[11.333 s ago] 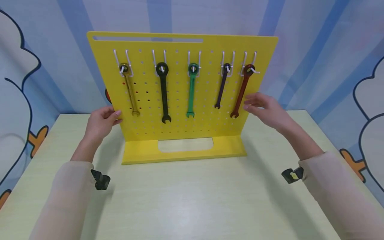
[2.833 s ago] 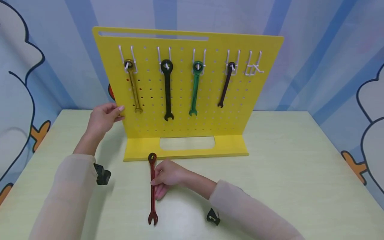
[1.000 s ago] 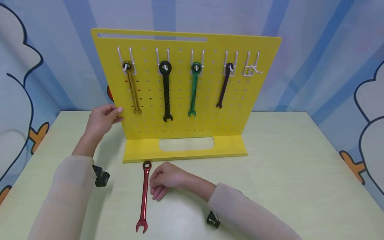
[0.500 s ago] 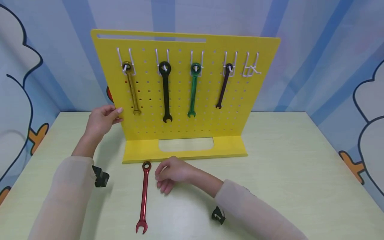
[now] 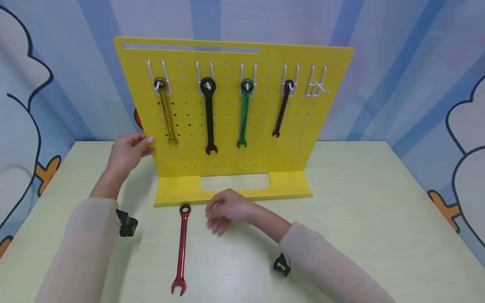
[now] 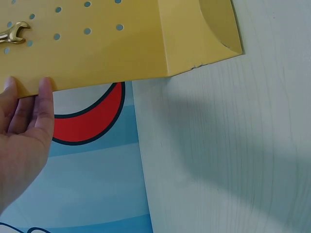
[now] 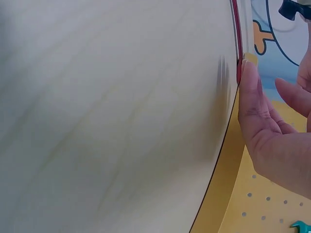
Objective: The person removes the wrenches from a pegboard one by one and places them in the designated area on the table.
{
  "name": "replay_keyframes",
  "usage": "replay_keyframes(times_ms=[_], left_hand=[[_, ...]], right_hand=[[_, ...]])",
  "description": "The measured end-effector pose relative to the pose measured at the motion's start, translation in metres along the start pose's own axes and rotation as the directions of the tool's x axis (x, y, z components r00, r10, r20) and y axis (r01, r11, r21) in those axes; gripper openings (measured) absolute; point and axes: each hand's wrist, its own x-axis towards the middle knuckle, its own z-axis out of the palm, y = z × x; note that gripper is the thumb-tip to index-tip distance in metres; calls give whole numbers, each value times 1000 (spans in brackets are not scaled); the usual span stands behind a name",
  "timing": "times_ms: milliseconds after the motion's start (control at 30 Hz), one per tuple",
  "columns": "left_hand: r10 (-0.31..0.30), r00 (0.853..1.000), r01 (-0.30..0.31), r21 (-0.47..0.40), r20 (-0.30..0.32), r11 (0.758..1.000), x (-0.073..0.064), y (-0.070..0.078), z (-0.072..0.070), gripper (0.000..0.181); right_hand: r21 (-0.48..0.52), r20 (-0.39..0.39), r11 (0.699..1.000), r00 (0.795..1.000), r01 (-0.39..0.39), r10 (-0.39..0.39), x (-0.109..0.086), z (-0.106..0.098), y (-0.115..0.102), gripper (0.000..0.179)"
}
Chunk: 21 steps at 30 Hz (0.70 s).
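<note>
My left hand (image 5: 126,153) pinches the left edge of a yellow pegboard (image 5: 261,153), thumb in front; the left wrist view shows its fingers (image 6: 45,104) at the edge. A red combination wrench (image 5: 182,248) lies on the table in front of the board, its ring end close to the base and its open end toward me. Right of the wrench and apart from it, my right hand (image 5: 232,208) hovers near the base's front edge, fingers loosely bent around nothing. In the right wrist view, part of the red wrench (image 7: 238,39) shows beyond the fingertips.
Gold (image 5: 168,115), black (image 5: 209,118), green (image 5: 244,115) and dark purple (image 5: 282,111) wrenches hang by their ring ends from white hooks. The rightmost hook (image 5: 317,87) is bare. The pale table (image 5: 352,219) meets a blue patterned backdrop (image 5: 382,75) behind.
The red wrench hung on the rightmost hook, then was in my right hand over the table; now it lies released. My right hand has since drawn right and toward the board. My left hand stays put.
</note>
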Motion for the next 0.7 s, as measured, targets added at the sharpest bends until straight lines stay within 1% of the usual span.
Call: replay_keyframes(times_ms=[167, 333, 567, 700], left_hand=[[0, 1000, 0, -19, 2, 1000, -1, -1, 0, 42], [-1, 1000, 1, 1, -6, 1000, 0, -1, 1, 44], [2, 1000, -2, -2, -7, 1000, 1, -2, 1, 44], [-3, 1000, 3, -2, -6, 1000, 2, -2, 1, 44]], right_hand=[[-10, -17, 1000, 1000, 0, -1, -1, -8, -1, 15], [-21, -33, 1000, 999, -7, 6, -3, -16, -1, 16], [-25, -40, 999, 999, 22, -23, -6, -26, -3, 18], [-37, -57, 999, 998, 29, -31, -7, -32, -4, 20]])
